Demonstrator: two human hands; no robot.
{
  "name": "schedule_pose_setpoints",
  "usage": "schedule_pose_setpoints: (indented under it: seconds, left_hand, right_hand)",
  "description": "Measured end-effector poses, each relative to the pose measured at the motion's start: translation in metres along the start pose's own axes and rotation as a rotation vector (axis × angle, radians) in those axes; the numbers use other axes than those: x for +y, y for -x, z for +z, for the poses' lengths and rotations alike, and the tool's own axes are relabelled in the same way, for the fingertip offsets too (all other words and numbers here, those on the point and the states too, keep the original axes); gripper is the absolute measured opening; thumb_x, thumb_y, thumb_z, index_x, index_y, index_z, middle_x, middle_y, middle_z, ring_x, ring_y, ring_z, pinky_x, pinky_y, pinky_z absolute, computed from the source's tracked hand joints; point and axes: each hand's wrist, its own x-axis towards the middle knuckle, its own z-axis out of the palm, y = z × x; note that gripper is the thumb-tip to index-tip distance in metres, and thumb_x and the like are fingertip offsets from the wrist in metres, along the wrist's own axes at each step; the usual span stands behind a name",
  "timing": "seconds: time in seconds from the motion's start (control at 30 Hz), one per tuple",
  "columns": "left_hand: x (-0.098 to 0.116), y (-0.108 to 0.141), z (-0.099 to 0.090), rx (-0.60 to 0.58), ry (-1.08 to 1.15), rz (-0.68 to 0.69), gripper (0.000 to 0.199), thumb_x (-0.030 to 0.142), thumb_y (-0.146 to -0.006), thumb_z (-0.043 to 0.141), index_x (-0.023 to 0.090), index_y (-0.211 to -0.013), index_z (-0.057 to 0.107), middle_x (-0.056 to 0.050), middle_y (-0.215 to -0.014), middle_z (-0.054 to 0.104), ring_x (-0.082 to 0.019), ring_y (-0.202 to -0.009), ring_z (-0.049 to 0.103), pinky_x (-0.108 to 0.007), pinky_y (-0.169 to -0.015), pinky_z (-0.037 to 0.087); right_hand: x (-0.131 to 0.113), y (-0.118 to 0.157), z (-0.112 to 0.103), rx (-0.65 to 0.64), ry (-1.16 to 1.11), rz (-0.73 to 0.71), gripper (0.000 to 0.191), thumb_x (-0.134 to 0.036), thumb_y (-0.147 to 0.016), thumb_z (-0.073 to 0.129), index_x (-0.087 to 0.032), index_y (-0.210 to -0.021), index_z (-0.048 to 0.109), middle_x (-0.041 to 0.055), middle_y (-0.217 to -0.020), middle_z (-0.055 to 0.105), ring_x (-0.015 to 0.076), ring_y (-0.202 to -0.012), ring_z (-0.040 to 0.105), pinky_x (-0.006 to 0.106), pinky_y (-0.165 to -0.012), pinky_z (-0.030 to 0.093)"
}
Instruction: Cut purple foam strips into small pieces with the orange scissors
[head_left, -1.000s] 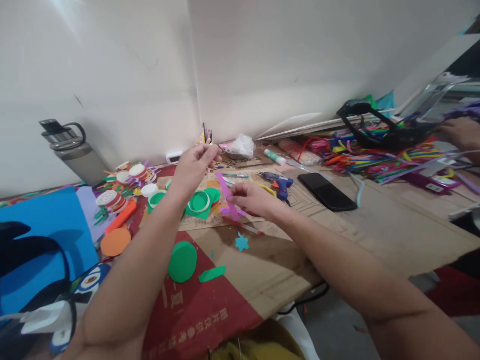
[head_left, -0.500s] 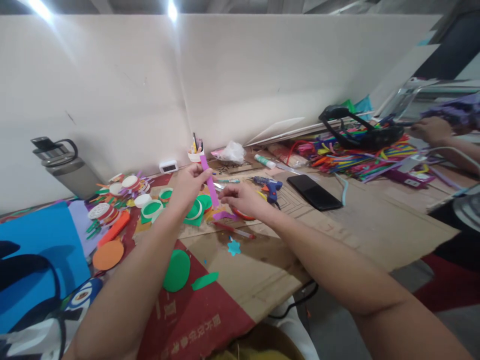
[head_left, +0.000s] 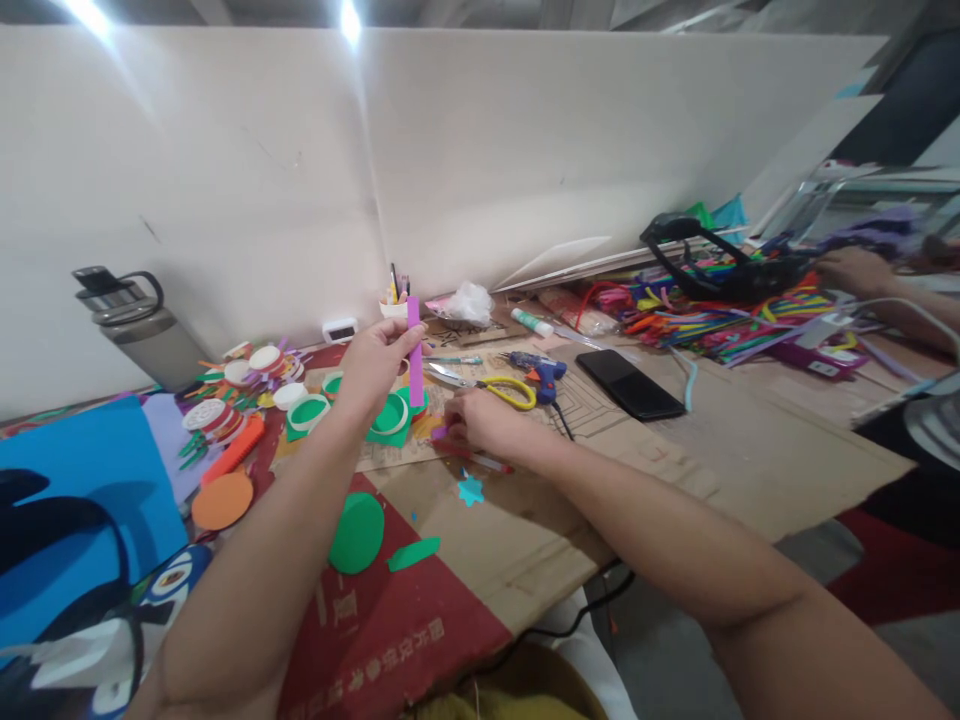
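Observation:
My left hand (head_left: 379, 365) pinches a narrow purple strip (head_left: 415, 365) between thumb and fingers, holding it upright above the table. Lower and to the right, my right hand (head_left: 484, 422) has its fingers curled down on a small purple piece (head_left: 439, 433), mostly covered by them. Just behind that hand lie scissors (head_left: 511, 391) with yellow handles, blades pointing left. A red pen (head_left: 491, 462) lies partly beneath the right hand, and a light-blue star-shaped cutout (head_left: 471, 489) is nearer me. White rings with green inside (head_left: 307, 412) sit beside my left wrist.
A blue glue gun (head_left: 546, 370), a black phone (head_left: 630, 384) and a glue stick (head_left: 532, 321) lie to the right. Further right, a co-worker's hand (head_left: 855, 272) is by a pile of colourful pipe cleaners (head_left: 675, 315). A grey bottle (head_left: 139, 335) stands at left.
My right hand has moved away from the strip, down onto the purple piece on the table, uncovering the scissors. My left hand still holds the strip, now more upright.

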Motion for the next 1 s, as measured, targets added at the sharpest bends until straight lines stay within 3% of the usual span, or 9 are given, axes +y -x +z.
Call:
schedule_pose_setpoints:
  seconds: [0.2, 0.37, 0.57, 0.67, 0.83, 1.0]
  left_hand:
    - [0.0028, 0.0024, 0.0002, -0.057, -0.016, -0.048, 0.035, 0.049, -0.073, 0.070, 0.015, -0.084, 0.069, -0.003, -0.071, 0.067, -0.009, -0.055, 0.048, -0.023, -0.052, 0.034]
    - [-0.0008, 0.0018, -0.0002, -0.115, -0.044, -0.044, 0.036, 0.049, -0.074, 0.070, 0.015, -0.083, 0.068, -0.003, -0.070, 0.067, -0.009, -0.054, 0.047, -0.024, -0.053, 0.033]
    - [-0.0015, 0.0006, 0.0004, -0.107, -0.037, -0.042, 0.036, 0.051, -0.072, 0.071, 0.016, -0.081, 0.068, -0.003, -0.071, 0.067, -0.011, -0.058, 0.050, -0.025, -0.054, 0.035]
    - [-0.0015, 0.0004, 0.0009, -0.112, -0.037, -0.050, 0.036, 0.050, -0.072, 0.071, 0.016, -0.083, 0.068, -0.003, -0.071, 0.067, -0.010, -0.057, 0.050, -0.024, -0.055, 0.035]
    - [-0.0019, 0.0009, 0.0014, -0.128, -0.055, -0.050, 0.037, 0.051, -0.073, 0.070, 0.015, -0.082, 0.068, -0.003, -0.071, 0.066, -0.010, -0.055, 0.048, -0.024, -0.054, 0.034]
    - [-0.0010, 0.0018, 0.0008, -0.138, -0.063, -0.053, 0.038, 0.052, -0.073, 0.070, 0.016, -0.083, 0.068, -0.004, -0.072, 0.067, -0.010, -0.056, 0.049, -0.024, -0.054, 0.036]
  right_hand:
    - [0.0044, -0.0002, -0.0035, -0.006, -0.152, -0.036, 0.005, -0.018, -0.078, 0.064, -0.018, -0.083, 0.066, 0.0012, -0.077, 0.068, 0.0121, -0.065, 0.054, 0.022, -0.058, 0.033]
    - [0.0038, -0.0007, -0.0057, -0.019, -0.127, -0.002, 0.003, -0.018, -0.078, 0.065, -0.018, -0.080, 0.066, 0.0013, -0.074, 0.067, 0.0120, -0.064, 0.052, 0.023, -0.059, 0.031]
    - [0.0040, 0.0010, -0.0096, -0.009, -0.156, -0.065, 0.017, -0.034, -0.082, 0.067, -0.017, -0.084, 0.069, 0.0025, -0.077, 0.068, 0.0124, -0.064, 0.052, 0.023, -0.058, 0.032]
    - [0.0055, -0.0001, -0.0064, -0.067, -0.124, -0.089, 0.014, -0.031, -0.082, 0.067, -0.019, -0.085, 0.071, 0.0022, -0.076, 0.069, 0.0123, -0.064, 0.054, 0.023, -0.059, 0.033]
    - [0.0082, -0.0039, -0.0001, -0.035, -0.071, -0.105, 0.011, -0.025, -0.082, 0.064, -0.018, -0.083, 0.072, 0.0039, -0.080, 0.071, 0.0140, -0.070, 0.058, 0.023, -0.063, 0.037]
    - [0.0090, -0.0042, -0.0054, -0.059, -0.069, -0.112, 0.025, -0.011, -0.079, 0.058, -0.018, -0.096, 0.075, 0.0066, -0.091, 0.074, 0.0160, -0.078, 0.062, 0.023, -0.069, 0.040]
